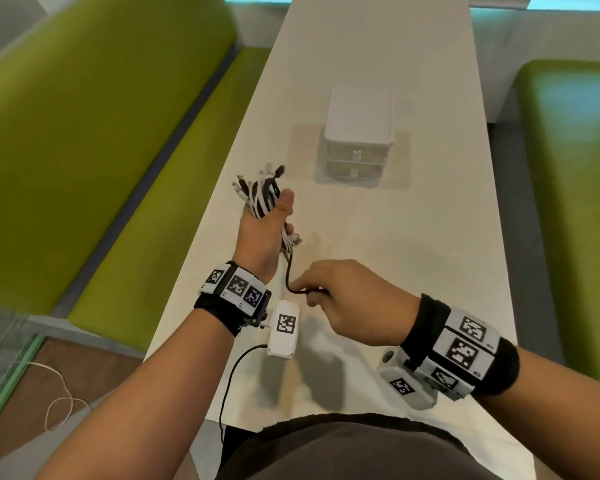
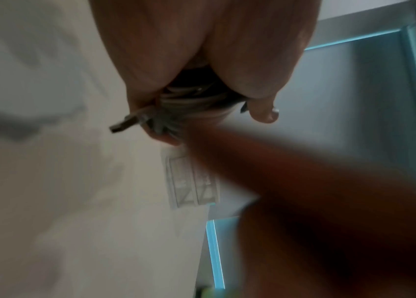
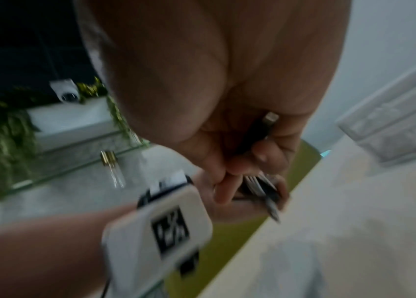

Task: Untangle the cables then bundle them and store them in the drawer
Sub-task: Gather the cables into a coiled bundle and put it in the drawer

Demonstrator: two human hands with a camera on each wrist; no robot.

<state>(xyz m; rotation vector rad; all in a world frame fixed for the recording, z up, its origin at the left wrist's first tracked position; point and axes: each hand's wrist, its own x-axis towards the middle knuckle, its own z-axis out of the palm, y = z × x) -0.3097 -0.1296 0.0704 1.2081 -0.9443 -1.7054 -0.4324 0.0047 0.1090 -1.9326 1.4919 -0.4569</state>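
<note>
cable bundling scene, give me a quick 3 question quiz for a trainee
1. True or false: the left hand grips the bundle of black and white cables.
2. What does the right hand pinch? A) a drawer handle B) the black cable C) a white cable
3. Fill in: both drawers of the drawer unit on the table are ____.

Key: 1 true; 2 B; 3 closed

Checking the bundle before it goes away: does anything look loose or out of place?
One black cable trails out of the bundle that the left hand grips; the right hand pinches its free end. Both drawers of the drawer unit look shut. Nothing looks damaged.
</note>
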